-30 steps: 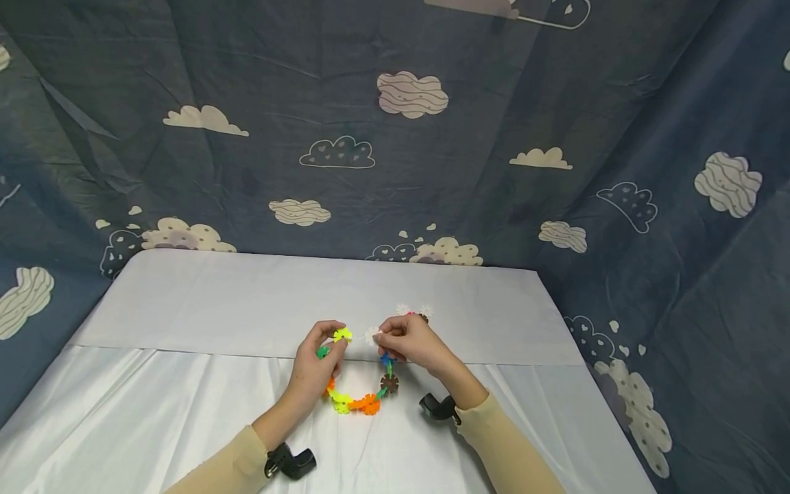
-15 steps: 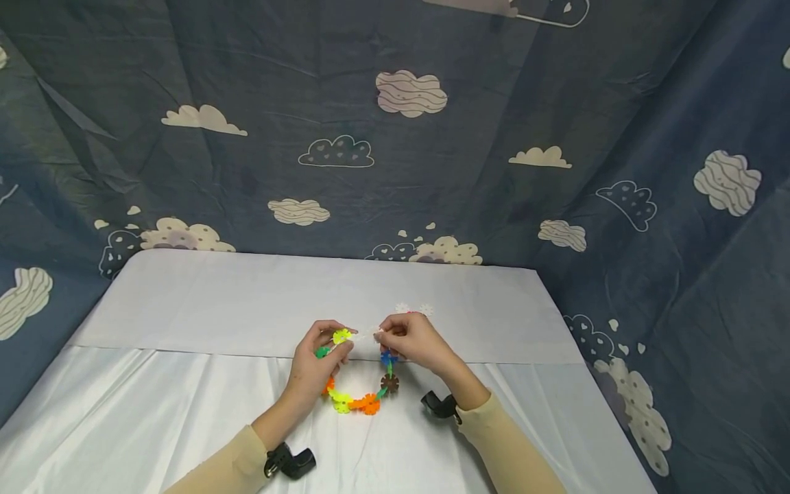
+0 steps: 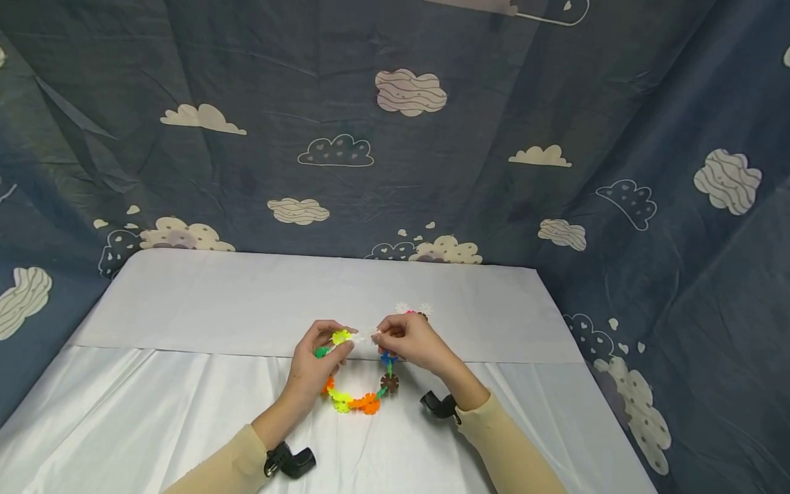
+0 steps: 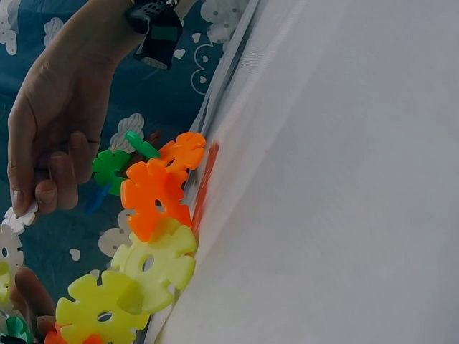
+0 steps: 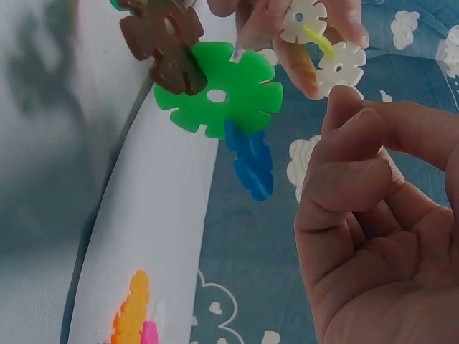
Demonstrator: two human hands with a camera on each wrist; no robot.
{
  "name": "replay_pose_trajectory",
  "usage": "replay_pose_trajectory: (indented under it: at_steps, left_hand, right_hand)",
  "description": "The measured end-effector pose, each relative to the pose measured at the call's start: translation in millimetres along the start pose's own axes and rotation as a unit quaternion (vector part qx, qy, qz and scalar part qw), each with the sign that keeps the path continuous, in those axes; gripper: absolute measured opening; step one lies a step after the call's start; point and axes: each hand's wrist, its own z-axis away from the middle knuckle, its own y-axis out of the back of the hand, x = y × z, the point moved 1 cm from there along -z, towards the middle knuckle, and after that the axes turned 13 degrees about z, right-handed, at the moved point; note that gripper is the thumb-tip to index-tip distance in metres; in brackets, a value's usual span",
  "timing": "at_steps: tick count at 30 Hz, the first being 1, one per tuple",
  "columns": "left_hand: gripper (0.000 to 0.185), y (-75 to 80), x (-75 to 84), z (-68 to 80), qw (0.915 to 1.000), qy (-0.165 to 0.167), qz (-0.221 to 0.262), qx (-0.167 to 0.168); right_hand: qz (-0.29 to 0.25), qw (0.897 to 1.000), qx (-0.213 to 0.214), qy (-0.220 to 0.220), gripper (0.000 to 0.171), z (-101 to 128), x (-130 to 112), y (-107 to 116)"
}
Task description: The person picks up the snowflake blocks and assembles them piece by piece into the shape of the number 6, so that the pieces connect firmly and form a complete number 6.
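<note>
A chain of colourful plastic snowflake discs curves between both hands, with orange (image 3: 370, 403), yellow (image 3: 341, 403) and brown (image 3: 389, 383) discs in its near part. My left hand (image 3: 313, 362) pinches the chain's left end near a bright yellow disc (image 3: 341, 336) slotted with white ones. In the right wrist view, a white disc (image 5: 351, 63) lies at the meeting fingertips of both hands. My right hand (image 3: 416, 341) pinches that white disc between thumb and index finger, its other fingers curled. A blue disc (image 5: 252, 168) slotted into a green disc (image 5: 247, 86) forms the chain's right part, below my right hand.
Several more discs, white (image 3: 426, 309) and pink among them, lie on the white-covered table (image 3: 204, 302) just beyond my right hand. A dark blue cloud-printed curtain (image 3: 247, 178) hangs behind and at the sides. Black wrist cameras (image 3: 295, 464) sit on both wrists.
The white piece shows further left, right beside the yellow disc. My left fingertips have shifted slightly right; my right hand has barely moved and the near chain lies the same.
</note>
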Motion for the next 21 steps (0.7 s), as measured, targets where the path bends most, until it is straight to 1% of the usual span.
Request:
replay_pose_trajectory:
  at_steps: [6, 12, 16, 21]
  left_hand:
    - [0.033, -0.7, -0.1, -0.4, 1.0, 0.003, -0.009, 0.0]
    - [0.034, -1.5, -0.5, -0.1, 1.0, 0.005, -0.008, -0.003]
    - [0.033, -0.8, -0.5, 0.5, 0.9999, 0.011, -0.003, -0.007]
    - [0.032, 0.5, -1.0, -0.1, 0.9997, 0.021, -0.007, -0.005]
  right_hand:
    - [0.012, 1.0, 0.026, 0.001, 0.021, 1, -4, -4]
    - [0.007, 0.999, 0.054, -0.005, 0.018, 0, -6, -11]
    - [-0.004, 0.999, 0.053, -0.012, 0.018, 0, -7, -14]
    - [-0.022, 0.998, 0.047, -0.031, 0.018, 0, -8, -15]
